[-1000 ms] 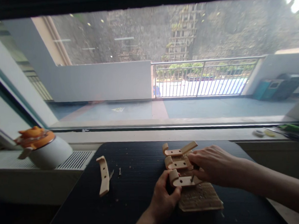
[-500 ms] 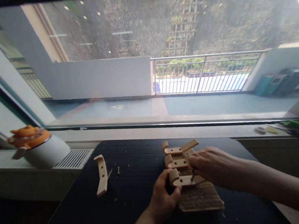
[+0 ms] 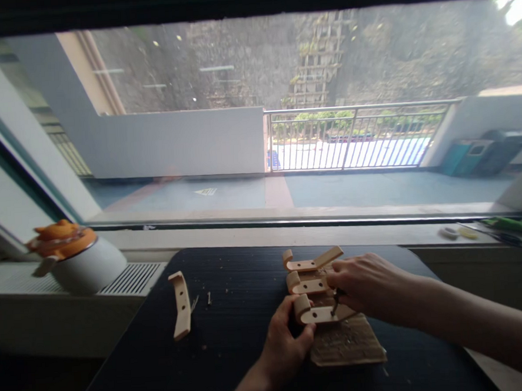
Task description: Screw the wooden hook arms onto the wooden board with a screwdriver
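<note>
Little has shifted in the past second on the black table (image 3: 236,362), where one wooden board (image 3: 350,346) lies under two hands. Left hand (image 3: 283,347) is curled tight round the nearest hook (image 3: 319,316) of three on the board, with a fourth hook (image 3: 181,303) loose well to the left. Right hand (image 3: 368,286) pinches a small dark piece (image 3: 335,304) against that nearest hook.

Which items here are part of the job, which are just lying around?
Job: left hand, near hook, right hand, thin dark tool, board, middle hook, far hook, loose hook, screws.
Lying about: orange-lidded pot, green items.
</note>
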The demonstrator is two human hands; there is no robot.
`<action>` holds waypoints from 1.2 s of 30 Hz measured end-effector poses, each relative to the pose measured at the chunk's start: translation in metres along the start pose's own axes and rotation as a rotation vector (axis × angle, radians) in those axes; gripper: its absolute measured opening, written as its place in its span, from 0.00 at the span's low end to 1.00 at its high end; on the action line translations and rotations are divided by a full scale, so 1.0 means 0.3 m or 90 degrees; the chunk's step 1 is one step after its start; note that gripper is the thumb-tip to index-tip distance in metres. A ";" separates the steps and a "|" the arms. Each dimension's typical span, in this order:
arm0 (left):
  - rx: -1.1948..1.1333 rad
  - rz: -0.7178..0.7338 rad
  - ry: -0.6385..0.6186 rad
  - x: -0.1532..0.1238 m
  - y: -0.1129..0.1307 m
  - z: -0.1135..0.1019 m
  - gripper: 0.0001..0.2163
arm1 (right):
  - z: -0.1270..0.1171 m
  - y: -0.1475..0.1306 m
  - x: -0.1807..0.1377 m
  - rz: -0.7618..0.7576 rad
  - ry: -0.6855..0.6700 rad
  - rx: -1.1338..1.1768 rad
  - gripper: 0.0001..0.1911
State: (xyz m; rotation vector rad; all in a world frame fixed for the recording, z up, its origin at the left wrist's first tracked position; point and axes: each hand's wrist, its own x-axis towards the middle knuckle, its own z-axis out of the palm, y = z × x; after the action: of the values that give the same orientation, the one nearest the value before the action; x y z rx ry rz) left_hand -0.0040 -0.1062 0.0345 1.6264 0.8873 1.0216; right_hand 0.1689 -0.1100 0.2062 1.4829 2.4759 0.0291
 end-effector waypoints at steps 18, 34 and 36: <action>0.019 -0.008 -0.001 0.004 -0.012 0.003 0.15 | 0.039 0.021 0.024 -0.054 -0.060 -0.033 0.10; -0.009 -0.005 -0.008 0.001 0.005 -0.001 0.14 | 0.014 0.025 0.020 -0.078 -0.046 0.023 0.08; -0.006 -0.008 -0.009 0.002 0.003 -0.001 0.14 | 0.029 0.031 0.029 -0.084 -0.036 0.027 0.08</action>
State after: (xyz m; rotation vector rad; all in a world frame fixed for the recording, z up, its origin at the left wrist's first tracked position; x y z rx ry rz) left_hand -0.0041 -0.1058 0.0354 1.6163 0.8801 1.0028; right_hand 0.1749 -0.0990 0.1973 1.3145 2.5368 -0.0891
